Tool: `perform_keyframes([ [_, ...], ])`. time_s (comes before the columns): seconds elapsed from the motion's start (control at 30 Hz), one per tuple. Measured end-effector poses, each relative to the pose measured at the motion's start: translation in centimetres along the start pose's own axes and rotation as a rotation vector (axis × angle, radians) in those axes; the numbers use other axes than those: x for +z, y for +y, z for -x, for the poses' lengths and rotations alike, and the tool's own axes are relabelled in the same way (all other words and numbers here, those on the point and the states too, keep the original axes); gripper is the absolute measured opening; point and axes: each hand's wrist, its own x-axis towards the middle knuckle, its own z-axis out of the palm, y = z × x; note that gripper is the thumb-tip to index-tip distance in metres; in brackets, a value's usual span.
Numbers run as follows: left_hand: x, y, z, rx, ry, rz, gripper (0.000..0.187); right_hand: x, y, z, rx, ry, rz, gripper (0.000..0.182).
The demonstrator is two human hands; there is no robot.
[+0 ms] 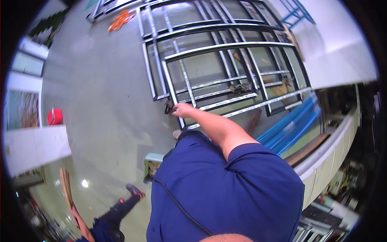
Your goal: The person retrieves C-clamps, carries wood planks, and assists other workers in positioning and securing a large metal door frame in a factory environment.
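My right hand (183, 110) reaches forward with curled fingers to the near left corner of a black and silver metal frame (171, 80). A small dark piece (168, 107) shows right at the fingertips; I cannot tell what it is. White printed tape runs along the frame's lower bars. More such frames lie stacked behind and under it. My left hand is out of view, on the far side of my blue shirt (225, 189).
Blue wrapped profiles (288, 125) lie at the right beside a long pale bench (332, 161). At lower left, another person (107, 226) carries wooden strips (65, 187). A red box (55, 116), orange straps (120, 20) and a blue trestle (298, 14) stand around.
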Motion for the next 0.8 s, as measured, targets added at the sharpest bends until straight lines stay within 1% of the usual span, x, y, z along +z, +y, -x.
perform_keyframes([
  [0.03, -0.1, 1.6, -1.9, 0.038, -0.016, -0.086, 0.033, 1.2, -1.2, -1.3, -0.128, 0.050, 0.079, 0.041],
  [0.1, -1.8, 4.2, -5.5, 0.114, -0.045, -0.298, 0.032, 0.8, -5.2, 0.3, -0.172, 0.036, 0.119, 0.043],
  [0.13, -2.8, 5.0, -7.1, 0.151, -0.064, -0.410, 0.031, 0.3, -6.9, 2.3, -0.118, 0.042, 0.131, 0.043],
  [0.17, -2.3, 5.6, -8.8, 0.193, -0.088, -0.498, 0.031, 0.3, -7.3, 3.9, -0.081, 0.076, 0.128, 0.042],
  [0.23, -3.2, 6.1, -11.4, 0.273, -0.104, -0.670, 0.030, 0.9, -6.1, 6.7, -0.025, 0.109, 0.102, 0.039],
  [0.27, -4.2, 4.2, -15.9, 0.315, -0.100, -0.745, 0.030, 1.2, -5.0, 8.1, 0.020, 0.093, 0.103, 0.038],
  [0.3, -4.2, 13.5, -10.6, 0.268, -0.216, -0.811, 0.027, 1.3, -3.0, 9.6, 0.063, 0.072, 0.107, 0.038],
  [0.33, -4.8, 15.9, -14.4, 0.300, -0.082, -0.642, 0.028, 2.2, 0.2, 11.2, 0.071, 0.119, 0.146, 0.040],
  [0.37, -4.6, 19.5, -16.7, 0.328, 0.050, -0.461, 0.031, 3.0, 3.9, 12.8, 0.075, 0.165, 0.191, 0.042],
  [0.4, -3.9, 23.7, -15.7, 0.346, 0.021, -0.176, 0.039, 3.6, 7.1, 15.1, 0.207, 0.174, 0.140, 0.044],
  [0.43, -1.4, 28.5, -13.4, 0.260, 0.102, 0.069, 0.037, 3.4, 9.8, 17.5, 0.375, 0.157, 0.090, 0.046],
  [0.47, 0.5, 31.9, -11.2, 0.325, 0.045, 0.141, 0.036, 4.7, 13.8, 20.0, 0.429, 0.266, 0.035, 0.045],
  [0.5, 2.1, 34.4, -9.4, 0.389, -0.010, 0.208, 0.038, 6.0, 17.9, 22.2, 0.534, 0.347, -0.031, 0.043],
  [0.53, 3.9, 36.0, -9.0, 0.496, -0.064, 0.132, 0.034, 7.6, 22.4, 24.4, 0.667, 0.336, -0.034, 0.038],
  [0.57, 6.2, 37.0, -9.1, 0.601, -0.122, 0.054, 0.030, 8.3, 24.1, 27.5, 0.780, 0.357, -0.079, 0.035],
  [0.6, 9.4, 37.3, -8.3, 0.721, -0.101, -0.065, 0.029, 10.1, 27.8, 29.3, 0.776, 0.324, 0.005, 0.034],
  [0.63, 12.7, 36.7, -7.0, 0.837, -0.079, -0.183, 0.027, 10.7, 29.2, 31.5, 0.812, 0.278, -0.015, 0.034],
  [0.67, 15.9, 35.8, -5.2, 0.850, -0.134, -0.273, 0.027, 11.2, 30.5, 33.0, 0.864, 0.253, -0.023, 0.031],
  [0.7, 19.0, 34.3, -3.2, 0.856, -0.186, -0.360, 0.028, 11.0, 31.0, 33.5, 0.856, 0.246, -0.029, 0.031],
  [0.77, 24.5, 30.5, -0.7, 0.721, -0.331, -0.453, 0.029, 10.1, 32.5, 34.7, 1.098, 0.276, -0.582, 0.031],
  [0.8, 27.2, 27.9, 0.4, 0.702, -0.346, -0.441, 0.030, 9.4, 32.8, 34.9, 1.085, 0.260, -0.574, 0.031],
])
